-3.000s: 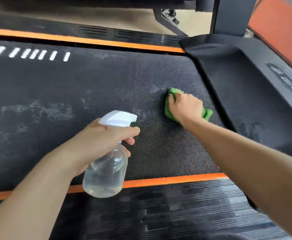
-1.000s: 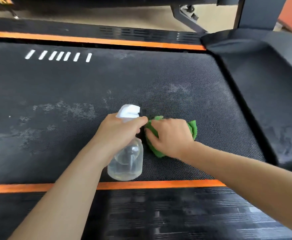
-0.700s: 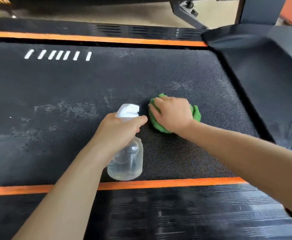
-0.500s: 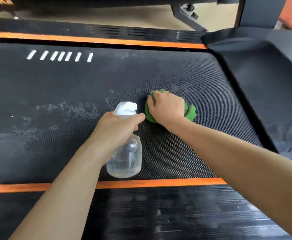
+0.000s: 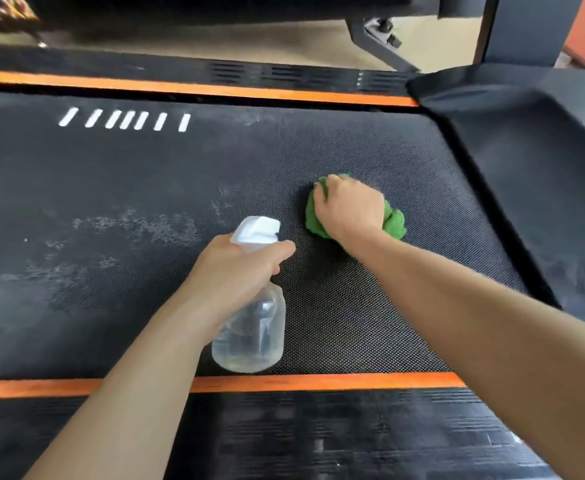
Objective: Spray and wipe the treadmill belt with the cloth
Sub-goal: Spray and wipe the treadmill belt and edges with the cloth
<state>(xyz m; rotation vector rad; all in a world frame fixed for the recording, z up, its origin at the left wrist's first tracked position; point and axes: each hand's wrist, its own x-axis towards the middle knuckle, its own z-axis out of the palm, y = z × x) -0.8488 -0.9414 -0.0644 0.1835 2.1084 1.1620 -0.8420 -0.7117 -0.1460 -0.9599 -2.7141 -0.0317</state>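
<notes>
Surface: black treadmill belt (image 5: pixel 336 306), pale smears at left, orange side strips (image 5: pixel 284 382).
Cloth: green cloth (image 5: pixel 393 223) bunched on the belt under the right hand (image 5: pixel 348 211), fingers curled over it.
Bottle: clear spray bottle (image 5: pixel 249 334) gripped by the left hand (image 5: pixel 235 271), just left of the cloth.

Soft, even daylight fills the scene, brightest on the pale floor (image 5: pixel 284 39) along the top of the frame. The treadmill belt (image 5: pixel 145 174) shows a dull sheen with no hard glare. Faint shadow lies beneath the right hand (image 5: pixel 348 211). Wide-angle bending curves the orange stripe (image 5: pixel 180 87), and the lower edge smears with motion blur.
</notes>
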